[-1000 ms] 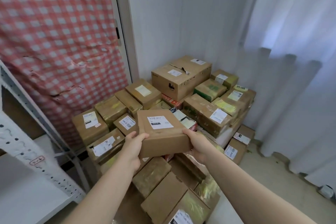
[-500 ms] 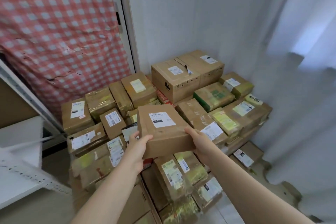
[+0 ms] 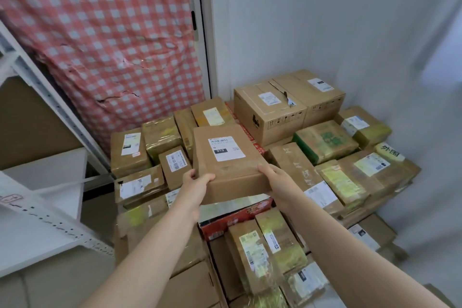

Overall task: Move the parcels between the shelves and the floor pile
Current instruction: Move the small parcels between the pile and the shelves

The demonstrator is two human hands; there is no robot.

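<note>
Head view: floor pile (image 3: 325, 140) packs the corner below a white wall (image 3: 300, 20). Checked cloth (image 3: 105, 32) behind, white shelf (image 3: 42, 222) at left edge, narrow gap between. I see left hand (image 3: 197, 184) and right hand (image 3: 277, 182) gripping the labelled parcel (image 3: 225, 157) by its near corners, above the pile.

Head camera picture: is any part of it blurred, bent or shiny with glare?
In the head view the held parcel and its label are fairly sharp; the curtain at the right edge is soft and smeared; the shelf post leans, likely from the wide lens; a tape-wrapped parcel in the pile shows glare; light is even, without hard shadows.
</note>
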